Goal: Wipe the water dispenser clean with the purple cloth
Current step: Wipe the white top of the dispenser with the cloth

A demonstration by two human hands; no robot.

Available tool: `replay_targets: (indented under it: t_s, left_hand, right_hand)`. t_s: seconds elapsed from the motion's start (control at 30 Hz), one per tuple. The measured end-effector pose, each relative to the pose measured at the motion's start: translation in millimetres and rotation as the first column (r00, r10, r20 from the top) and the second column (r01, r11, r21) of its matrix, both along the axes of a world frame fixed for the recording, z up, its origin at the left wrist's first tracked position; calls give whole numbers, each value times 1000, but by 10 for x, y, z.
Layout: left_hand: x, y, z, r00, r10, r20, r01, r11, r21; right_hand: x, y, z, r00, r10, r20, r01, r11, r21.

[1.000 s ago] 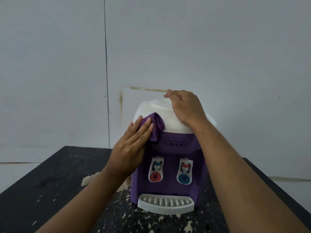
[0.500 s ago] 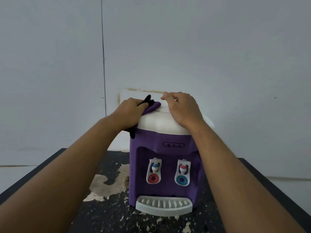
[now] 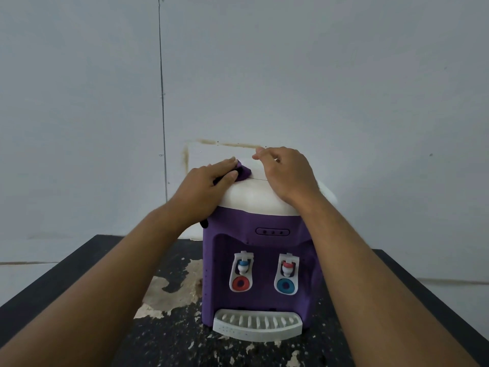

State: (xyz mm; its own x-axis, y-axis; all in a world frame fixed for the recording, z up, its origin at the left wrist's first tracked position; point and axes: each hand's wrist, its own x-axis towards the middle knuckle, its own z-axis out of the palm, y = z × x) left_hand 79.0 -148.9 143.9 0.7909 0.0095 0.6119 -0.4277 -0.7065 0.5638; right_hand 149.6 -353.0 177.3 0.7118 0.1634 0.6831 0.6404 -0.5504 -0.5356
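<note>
A purple water dispenser (image 3: 260, 260) with a white domed top (image 3: 248, 194), two taps and a white drip tray (image 3: 258, 324) stands in the middle of the table. My left hand (image 3: 203, 186) lies flat on the top's left side, pressing the purple cloth (image 3: 243, 172) against it; only a bunched end of the cloth shows past my fingertips, and a dark corner pokes out below my wrist. My right hand (image 3: 287, 173) rests palm down on the top's right side, fingers curled over the back edge, holding nothing.
The dispenser sits on a black table (image 3: 79, 274) with worn, peeling patches around its base. A pale grey wall (image 3: 317, 75) with a brown stain line stands close behind. The table's left and right edges run diagonally toward me.
My left hand carried the cloth from the front left shoulder of the white top up onto its crown, sliding toward the back. My right hand has stayed on the top.
</note>
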Motion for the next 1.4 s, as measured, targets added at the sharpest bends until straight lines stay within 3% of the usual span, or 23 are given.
replay_targets:
  t_s: [0.27, 0.47, 0.67, 0.8, 0.97, 1.1, 1.27, 1.33, 1.4]
  left_hand:
    - [88, 78, 28, 996, -30, -86, -6, 922, -387]
    - [-36, 5, -299, 993, 31, 118, 27, 889, -458]
    - [-163, -42, -706, 923, 42, 382, 112, 921, -372]
    - [-273, -114, -865, 846, 41, 532, 64, 982, -178]
    - [-500, -311, -1189, 845, -5, 535, -12, 1000, 29]
    - [-694, -430, -1243, 875, 52, 482, -4, 995, -100]
    - [-835, -626, -1143, 967, -53, 249, 158, 893, -422]
    - [-881, -738, -1097, 974, -76, 214, 180, 833, -524]
    - [-915, -877, -1071, 969, -117, 218, 226, 776, -589]
  right_hand:
    - [11, 2, 11, 1000, 13, -8, -13, 1000, -11]
    - [-3, -5, 12, 1000, 22, -14, -22, 1000, -4]
    - [7, 2, 16, 1000, 22, 3, -22, 1000, -13]
    - [-39, 3, 18, 1000, 27, -1, -27, 999, 37]
    - [-262, -62, 71, 984, 88, 156, -130, 949, 289]
    - [-652, -261, -83, 968, 91, 234, -190, 875, 445]
    - [-1253, -392, -935, 995, 97, 21, -92, 823, 561]
    - [-1460, -358, -1216, 957, 249, -146, -99, 758, 645]
    - [-1582, -274, -1379, 824, 498, -271, -157, 659, 736]
